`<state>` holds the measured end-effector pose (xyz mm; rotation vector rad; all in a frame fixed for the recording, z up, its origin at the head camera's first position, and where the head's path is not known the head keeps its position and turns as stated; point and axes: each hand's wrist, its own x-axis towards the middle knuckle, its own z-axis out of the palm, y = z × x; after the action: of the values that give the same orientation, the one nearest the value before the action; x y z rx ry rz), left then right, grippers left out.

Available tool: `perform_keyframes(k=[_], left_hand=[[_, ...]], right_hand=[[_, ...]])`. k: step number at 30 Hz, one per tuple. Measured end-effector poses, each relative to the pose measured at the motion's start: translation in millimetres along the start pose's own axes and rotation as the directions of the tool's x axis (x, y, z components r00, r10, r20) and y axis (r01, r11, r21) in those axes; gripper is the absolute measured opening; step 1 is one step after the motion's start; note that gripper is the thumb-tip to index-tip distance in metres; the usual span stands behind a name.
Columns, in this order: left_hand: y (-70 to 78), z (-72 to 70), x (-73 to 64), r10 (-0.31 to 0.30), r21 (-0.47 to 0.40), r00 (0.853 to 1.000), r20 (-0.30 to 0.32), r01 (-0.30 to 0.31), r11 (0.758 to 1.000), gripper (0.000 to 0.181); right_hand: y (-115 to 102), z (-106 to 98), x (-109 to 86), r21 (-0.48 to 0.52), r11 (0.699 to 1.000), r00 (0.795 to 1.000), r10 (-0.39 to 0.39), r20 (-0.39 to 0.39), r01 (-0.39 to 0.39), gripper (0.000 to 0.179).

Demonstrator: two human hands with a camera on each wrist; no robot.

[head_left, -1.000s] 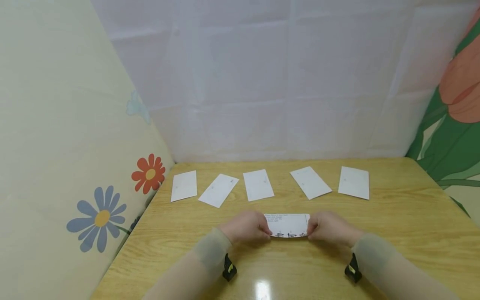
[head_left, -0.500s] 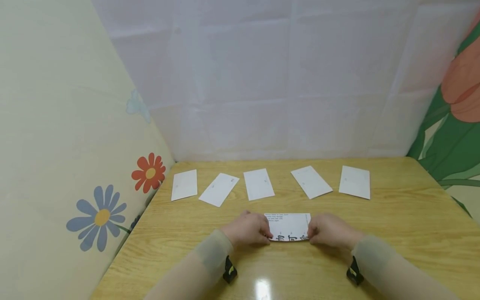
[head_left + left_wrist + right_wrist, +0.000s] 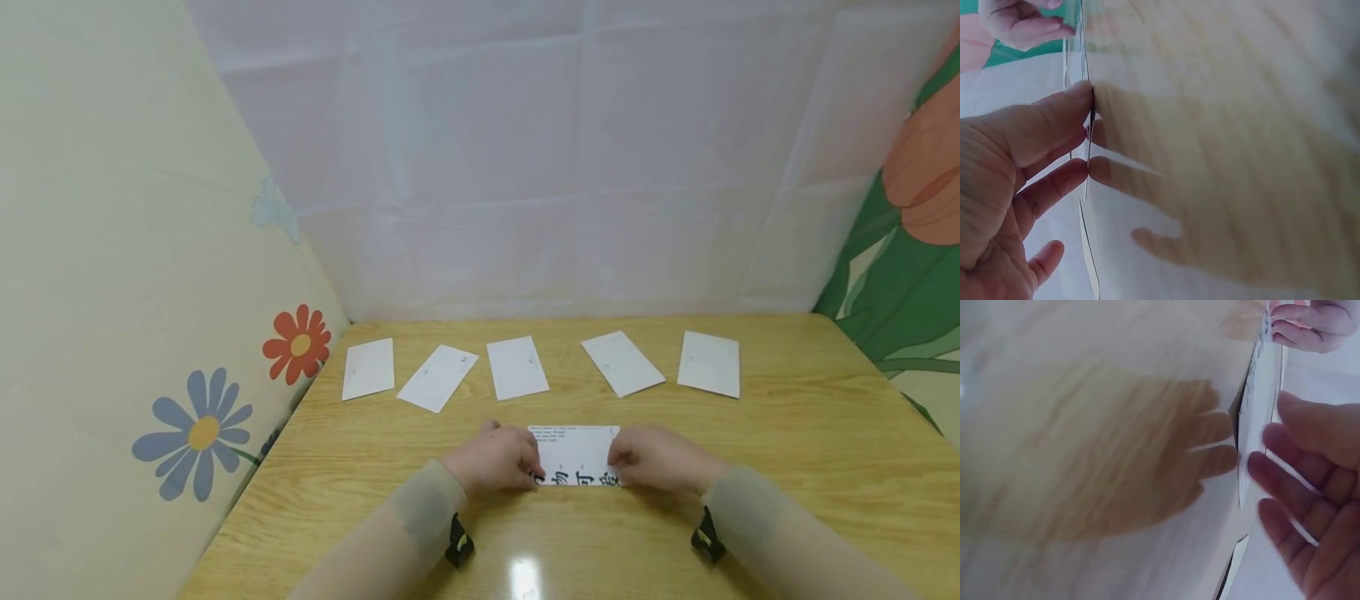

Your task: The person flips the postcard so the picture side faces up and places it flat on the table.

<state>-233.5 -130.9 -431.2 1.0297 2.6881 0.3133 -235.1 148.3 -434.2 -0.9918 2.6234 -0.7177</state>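
At the far left a pale wall (image 3: 112, 250) carries a printed blue flower (image 3: 204, 433) and, nearer the bench (image 3: 600, 550), a red flower (image 3: 300, 344). Along the back of the wooden bench, below a creased pale sheet (image 3: 480, 158), the row begins with a white card (image 3: 368, 369), slightly turned, then a second card (image 3: 438, 379) set at a stronger slant. In front of the row comes the left hand (image 3: 497, 457), its thumb and fingertips at the left end of the written-on card (image 3: 576, 454); whether they pinch it or merely touch it, I cannot tell. A third card (image 3: 517, 367) lies behind this hand. The written-on card rests on the bench between the two hands, long side toward the person, with small print at its upper left and large dark characters along its near edge. Behind it lies a tilted fourth card (image 3: 622, 364). The right hand (image 3: 663, 457) is at the written-on card's right end; the right wrist view shows its thumb and fingers apart and loosely bent, clamped on nothing. Farther right are a fifth card (image 3: 708, 364) and a printed orange tulip (image 3: 930, 179).
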Motion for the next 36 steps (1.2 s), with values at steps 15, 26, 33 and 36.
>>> perform_keyframes(k=[15, 26, 33, 36], left_hand=[[-5.2, 7.4, 2.4, 0.023, 0.023, 0.997, -0.080, -0.022, 0.999, 0.018], [-1.6, 8.6, 9.5, -0.015, 0.118, 0.987, -0.157, 0.034, 0.992, 0.014], [-8.7, 8.7, 12.1, -0.156, -0.045, 0.971, -0.180, 0.150, 0.988, 0.026], [-13.6, 7.3, 13.1, -0.227, -0.063, 0.956, -0.185, 0.219, 0.974, 0.036]], right_hand=[[-9.1, 1.7, -2.3, -0.146, 0.985, 0.978, -0.057, 0.202, 0.088, 0.034], [-15.0, 8.4, -14.3, -0.258, 0.955, 0.982, -0.108, 0.154, 0.145, 0.034], [-13.8, 10.5, -25.3, -0.350, 0.918, 0.981, -0.152, 0.119, 0.184, 0.032], [-12.1, 10.5, -31.2, -0.340, 0.926, 0.985, -0.129, 0.117, 0.162, 0.032]])
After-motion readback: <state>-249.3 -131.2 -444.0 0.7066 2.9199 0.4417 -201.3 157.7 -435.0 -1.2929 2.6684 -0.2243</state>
